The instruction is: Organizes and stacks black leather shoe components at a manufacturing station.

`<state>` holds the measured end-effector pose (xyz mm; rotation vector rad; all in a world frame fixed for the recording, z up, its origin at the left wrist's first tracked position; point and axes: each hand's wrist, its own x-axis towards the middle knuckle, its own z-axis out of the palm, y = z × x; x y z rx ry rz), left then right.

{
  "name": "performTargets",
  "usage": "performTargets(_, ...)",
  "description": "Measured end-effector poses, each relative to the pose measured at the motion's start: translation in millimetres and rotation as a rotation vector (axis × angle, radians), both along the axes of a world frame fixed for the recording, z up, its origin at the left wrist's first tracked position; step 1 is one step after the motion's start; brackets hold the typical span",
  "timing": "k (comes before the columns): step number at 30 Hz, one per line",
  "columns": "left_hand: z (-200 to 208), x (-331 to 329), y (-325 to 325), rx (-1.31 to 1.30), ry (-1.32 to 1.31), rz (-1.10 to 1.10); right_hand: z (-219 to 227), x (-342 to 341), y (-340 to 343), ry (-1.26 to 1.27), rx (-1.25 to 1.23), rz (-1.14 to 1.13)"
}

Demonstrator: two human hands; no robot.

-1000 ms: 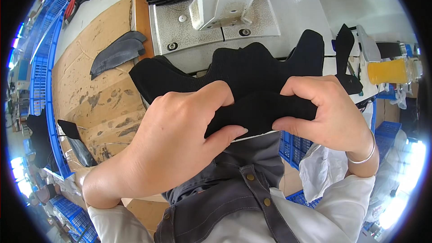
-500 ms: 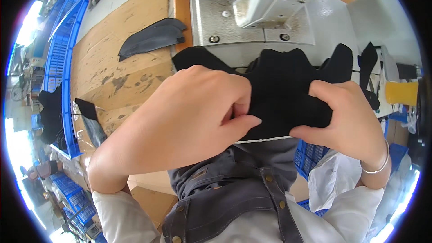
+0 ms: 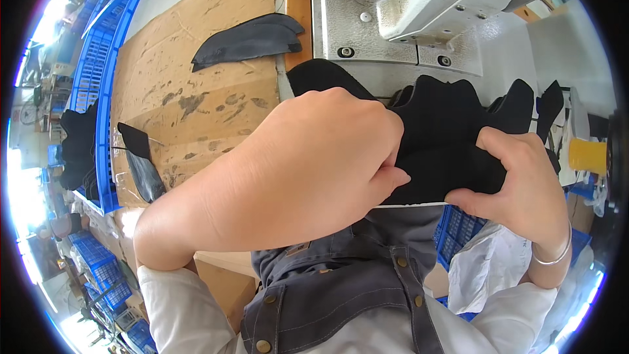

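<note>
A black fabric piece (image 3: pixel 439 141) with a wavy, lobed outline lies in front of me at the near edge of the white work surface. My left hand (image 3: pixel 341 151) is closed over its left part, the fingers curled under and the thumb pressed in. A rounded black lobe (image 3: pixel 331 77) shows beyond those knuckles. At the right end my right hand (image 3: pixel 527 174) grips the same piece, thumb by the near edge and index finger bent on top. The left hand's fingertips are mostly hidden, and further black layers show behind the piece.
A white machine (image 3: pixel 452 3) on a metal plate (image 3: pixel 350 23) stands beyond my hands. Dark curved pieces (image 3: pixel 249 42) lie on stained cardboard (image 3: pixel 216 108) to the left, beside a blue crate (image 3: pixel 108 111). More black pieces (image 3: pixel 549 108) and a yellow roll (image 3: pixel 588 155) are at the right.
The whole view has shifted, so the table, machine and hands all appear further right. Both hands keep their hold on the black fabric, with little change relative to it.
</note>
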<state>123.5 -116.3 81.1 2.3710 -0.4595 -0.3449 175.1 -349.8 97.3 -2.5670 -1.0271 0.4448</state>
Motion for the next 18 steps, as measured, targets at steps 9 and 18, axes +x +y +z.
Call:
performTargets(9,-3,-3,0,0.076,-0.059,-0.022,2,1,1,0.092,-0.066,-0.076)
performTargets(18,5,-40,-37,0.381,-0.609,0.172,0,4,-6,0.059,-0.019,-0.037)
